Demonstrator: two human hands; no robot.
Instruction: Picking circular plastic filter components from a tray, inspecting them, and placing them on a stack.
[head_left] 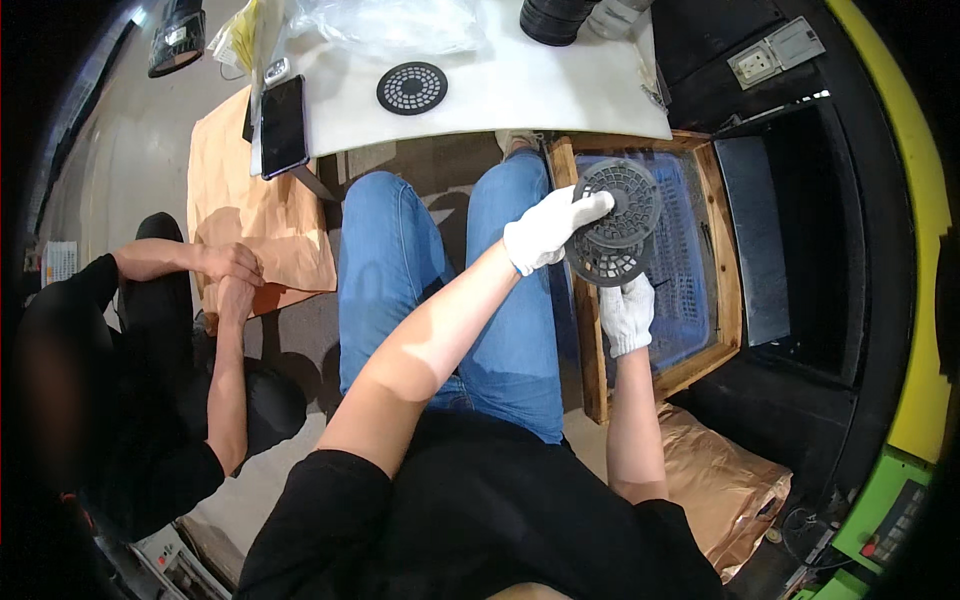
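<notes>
The white-gloved left hand pinches the upper round dark-grey perforated plastic disc, which lies at its three o'clock. The white-gloved right hand grips the lower matching disc at its twelve o'clock, above a blue plastic crate.

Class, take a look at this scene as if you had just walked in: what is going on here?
A seated person in blue jeans and white gloves holds two dark round perforated discs over a blue crate in a wooden frame. The left hand has its grip on the upper disc; the right hand holds the lower disc from below. A third disc and a phone lie on the white table. Another person's hands rest nearby.
</notes>
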